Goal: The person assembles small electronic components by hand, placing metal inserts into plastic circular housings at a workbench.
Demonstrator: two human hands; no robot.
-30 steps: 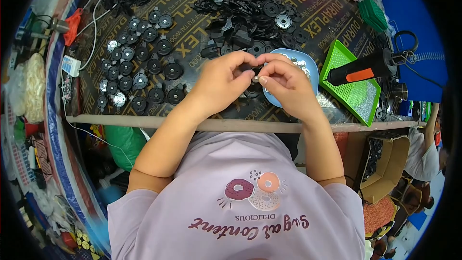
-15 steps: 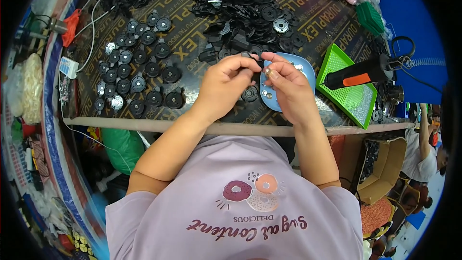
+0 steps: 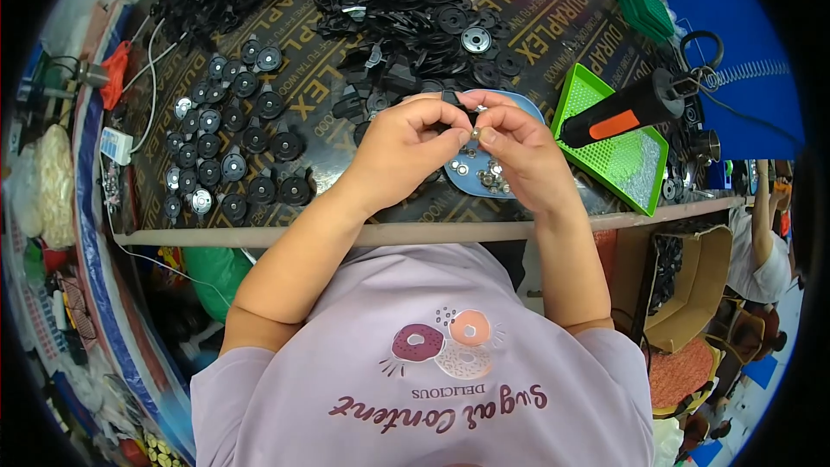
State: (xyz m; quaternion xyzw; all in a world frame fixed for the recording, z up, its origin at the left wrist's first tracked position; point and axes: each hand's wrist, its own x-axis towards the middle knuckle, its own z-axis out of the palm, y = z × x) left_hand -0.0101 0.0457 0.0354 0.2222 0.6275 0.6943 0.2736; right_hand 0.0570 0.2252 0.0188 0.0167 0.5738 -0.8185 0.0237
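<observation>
Over a blue tray [image 3: 465,183], the right hand [image 3: 532,156] pinches a small metal piece [image 3: 475,132]; the left hand [image 3: 393,151] grips a mostly hidden black part [image 3: 450,97] beside it. The piece looks light, stiff, slippery, best held by its edges.

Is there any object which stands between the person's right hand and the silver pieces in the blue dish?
No, nothing visible does. In this view the right hand covers part of the blue dish, and several silver pieces show uncovered just left of it. Behind the hand, I cannot tell.
</observation>
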